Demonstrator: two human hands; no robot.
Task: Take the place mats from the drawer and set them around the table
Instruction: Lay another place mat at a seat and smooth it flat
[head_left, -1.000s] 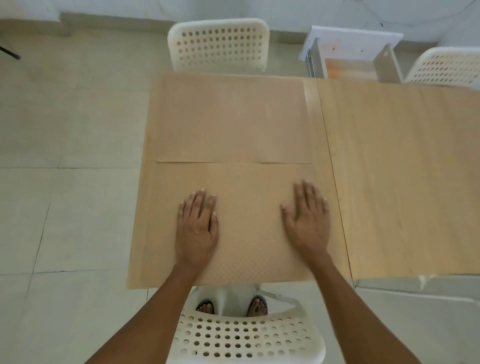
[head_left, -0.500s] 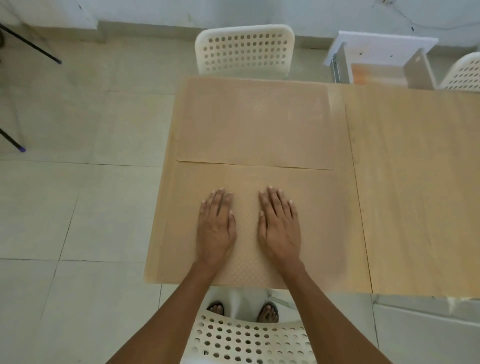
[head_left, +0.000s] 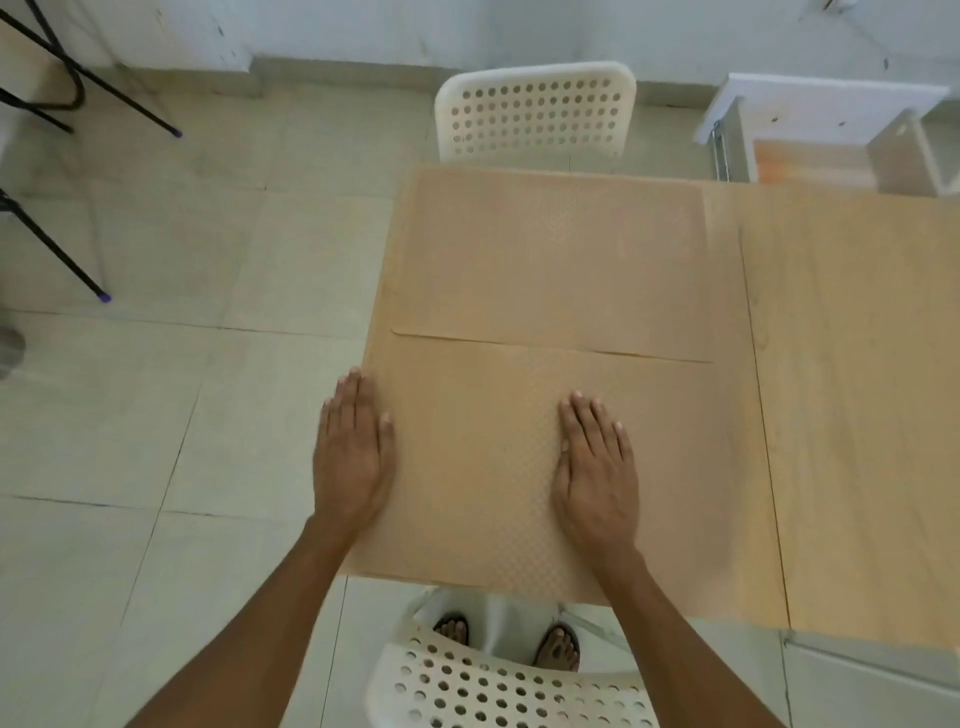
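- Near chair (head_left: 498, 691): a white perforated chair stands at the desk's near edge, with the person's sandalled feet visible between it and the desk; the person evidently leans over the seat to reach the surface.
- Near place mat (head_left: 483, 467): a tan, finely textured mat lies flat on the desk (head_left: 857, 415) along its near edge, its left side close to the desk's left edge. It faces the near chair, which is presumably why it was set there.
- Left hand (head_left: 353, 457): palm down, fingers straight and together, closed on nothing. It sits at the mat's left side, partly over the desk's left edge (a position that suggests smoothing or squaring the mat rather than lifting it).
- Right hand (head_left: 597, 478): flat on the middle of the near mat, fingers slightly spread, likewise gripping nothing; the open grip presses the sheet down so it lies flat.
- Far place mat (head_left: 550, 260): a second mat of the same colour lies beyond the first, reaching the far edge; the two meet along a thin seam (whether they overlap cannot be told).
- Far chair (head_left: 535, 111): a matching chair stands at the far edge, opposite this mat.
- Drawer unit (head_left: 831, 135): past the far right of the desk, a white unit stands open; its contents are too blurred to read.
- Judgement: two places appear set; the right portion of the desk remains bare.
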